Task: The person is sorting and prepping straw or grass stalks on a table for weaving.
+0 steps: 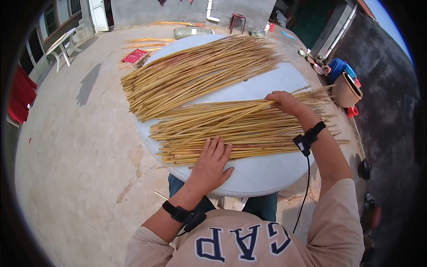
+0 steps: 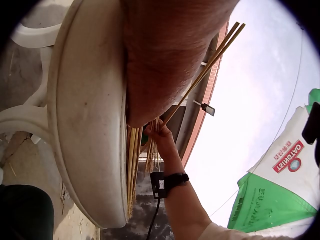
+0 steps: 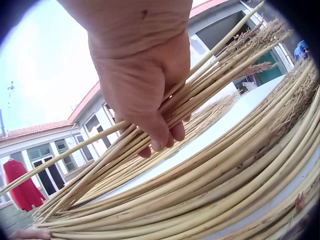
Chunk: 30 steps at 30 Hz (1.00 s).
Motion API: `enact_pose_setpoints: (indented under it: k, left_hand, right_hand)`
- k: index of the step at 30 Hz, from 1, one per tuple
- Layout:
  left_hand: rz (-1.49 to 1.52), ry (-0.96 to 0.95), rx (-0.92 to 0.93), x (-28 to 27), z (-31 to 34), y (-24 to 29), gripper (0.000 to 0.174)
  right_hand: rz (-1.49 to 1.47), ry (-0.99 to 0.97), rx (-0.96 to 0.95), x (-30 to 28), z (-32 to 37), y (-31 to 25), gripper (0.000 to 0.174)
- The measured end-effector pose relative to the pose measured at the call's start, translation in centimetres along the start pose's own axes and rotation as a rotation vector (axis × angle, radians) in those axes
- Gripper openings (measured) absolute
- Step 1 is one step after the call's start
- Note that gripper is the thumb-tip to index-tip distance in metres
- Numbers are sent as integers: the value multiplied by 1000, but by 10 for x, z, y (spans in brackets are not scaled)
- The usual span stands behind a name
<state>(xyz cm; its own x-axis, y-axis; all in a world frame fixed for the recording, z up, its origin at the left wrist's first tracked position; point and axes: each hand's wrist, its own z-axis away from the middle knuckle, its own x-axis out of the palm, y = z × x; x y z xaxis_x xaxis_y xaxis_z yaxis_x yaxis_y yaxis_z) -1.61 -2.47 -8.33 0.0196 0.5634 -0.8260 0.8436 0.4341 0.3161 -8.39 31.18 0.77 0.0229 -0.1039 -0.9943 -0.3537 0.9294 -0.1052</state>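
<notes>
1. A person in a tan shirt with dark letters (image 1: 311, 249) is at a smooth, round white table (image 1: 267, 175).
2. The right hand (image 1: 284, 102) has its fingers curled tight around a small bunch of long, thin, dry yellow stalks (image 3: 220, 82). The bunch is over the near side of the table, lifted a bit at the hand, and its ends slant down to the left.
3. Under that bunch lies the near pile of straight yellow stalks with fuzzy brown tips (image 1: 249, 141). The tips point right.
4. The left hand (image 1: 212, 162) has its fingers straight and a little apart, with the thumb out to the side. The fingertips rest on the front edge of the near pile, toward its left end.
5. Behind, on the far side of the table, lies a bigger pile of the same yellow stalks (image 1: 191, 73). White table shows between the two piles.
6. Each wrist wears a black strap (image 1: 315, 132).
7. Past the table, to the left, is a low stool with a red patterned top (image 1: 133, 55).
</notes>
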Motion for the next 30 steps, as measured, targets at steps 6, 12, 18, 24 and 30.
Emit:
enact_pose_setpoints:
  k: [6,12,18,24,30]
  left_hand:
    - [16,3,-5,-1,1,0,64]
    - [19,-1,2,-4,-1,2,70]
    - [35,-7,-21,-6,1,4,72]
    - [112,49,13,-6,0,4,71]
    - [89,122,91,-5,2,3,59]
  right_hand:
    - [-69,79,97,-2,31,2,28]
    - [-106,91,48,-12,32,-1,32]
    - [4,5,-13,20,46,-16,46]
    - [-77,29,55,23,45,-42,51]
    - [-44,76,-6,31,38,-64,47]
